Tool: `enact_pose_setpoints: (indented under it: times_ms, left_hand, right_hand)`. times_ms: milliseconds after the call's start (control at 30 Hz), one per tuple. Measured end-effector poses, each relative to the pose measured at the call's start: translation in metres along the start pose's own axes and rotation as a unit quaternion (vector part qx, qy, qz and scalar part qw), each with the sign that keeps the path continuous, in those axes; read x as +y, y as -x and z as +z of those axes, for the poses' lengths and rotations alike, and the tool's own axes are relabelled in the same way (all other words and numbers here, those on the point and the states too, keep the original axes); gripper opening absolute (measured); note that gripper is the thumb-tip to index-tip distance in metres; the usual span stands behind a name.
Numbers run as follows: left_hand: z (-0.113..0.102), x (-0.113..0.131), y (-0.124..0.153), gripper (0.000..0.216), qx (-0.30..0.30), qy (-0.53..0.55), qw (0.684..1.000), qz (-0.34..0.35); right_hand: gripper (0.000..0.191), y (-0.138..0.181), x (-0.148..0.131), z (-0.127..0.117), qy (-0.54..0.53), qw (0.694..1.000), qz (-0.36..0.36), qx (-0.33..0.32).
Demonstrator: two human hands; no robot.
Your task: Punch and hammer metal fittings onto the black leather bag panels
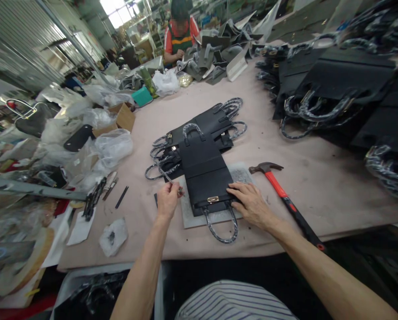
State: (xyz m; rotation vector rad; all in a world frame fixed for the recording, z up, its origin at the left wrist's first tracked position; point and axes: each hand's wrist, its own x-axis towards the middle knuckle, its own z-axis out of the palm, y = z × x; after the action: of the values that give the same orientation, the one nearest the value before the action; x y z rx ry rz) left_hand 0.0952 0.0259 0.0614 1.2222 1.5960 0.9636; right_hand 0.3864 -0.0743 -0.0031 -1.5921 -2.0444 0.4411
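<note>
The left hand (168, 200), at the centre of the frame, is curled closed around a thin tool (166, 175); its slender grey shaft projects toward the upper left, and its exact type cannot be determined. The right hand (250, 202), right of centre, is open with fingers extended and slightly bent, resting on the right edge of the black panel (207, 171) without a visible grip.

The panel lies at frame centre: smooth, leather-like, roughly rectangular, with a crosswise fold line. A gold-coloured, elongated clasp (213, 199) is mounted near its lower end. Arched handles wrapped in clear, glossy film project at both ends. The lower end rests on a flat, mottled grey slab (192, 220); the upper end overlaps a stack of similar black pieces (188, 126).

Right of the slab lies a claw hammer (279, 186) with a dark metal head and a red-and-black handle. A narrow black strip (122, 197) and crumpled translucent plastic (114, 238) lie at lower left on the pinkish table covering (145, 238). More black pieces (347, 73) are heaped at upper right. A co-worker (180, 42) is at top centre.
</note>
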Motion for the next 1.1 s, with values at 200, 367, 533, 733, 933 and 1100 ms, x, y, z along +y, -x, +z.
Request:
enact_pose_setpoints:
  times_ms: [200,367,533,733,933,1100]
  left_hand:
    - [-0.083,-0.043,0.018,0.036,0.053,-0.489,0.870,-0.012]
    - [-0.117,-0.058,0.024,0.040,0.075,-0.563,0.820,-0.067]
    - [-0.121,-0.056,0.030,0.042,0.076,-0.598,0.796,-0.055]
    - [-0.061,-0.033,0.053,0.020,0.020,-0.553,0.818,0.155]
    - [0.015,-0.015,0.062,0.008,-0.130,-0.440,0.841,0.286]
    - [0.038,-0.011,0.050,0.009,-0.188,-0.483,0.802,0.297]
  right_hand:
    - [0.038,-0.001,0.002,0.002,0.004,1.000,0.000,0.017]
    - [0.037,-0.003,0.001,0.003,0.022,0.999,-0.026,0.029]
    - [0.030,-0.013,-0.005,-0.005,0.065,0.997,-0.048,0.018]
    - [0.027,-0.032,-0.019,-0.016,0.132,0.983,-0.098,-0.085]
    - [0.027,-0.041,-0.027,-0.016,0.150,0.974,-0.121,-0.116]
    - [0.015,-0.049,-0.033,-0.019,0.194,0.958,-0.149,-0.148]
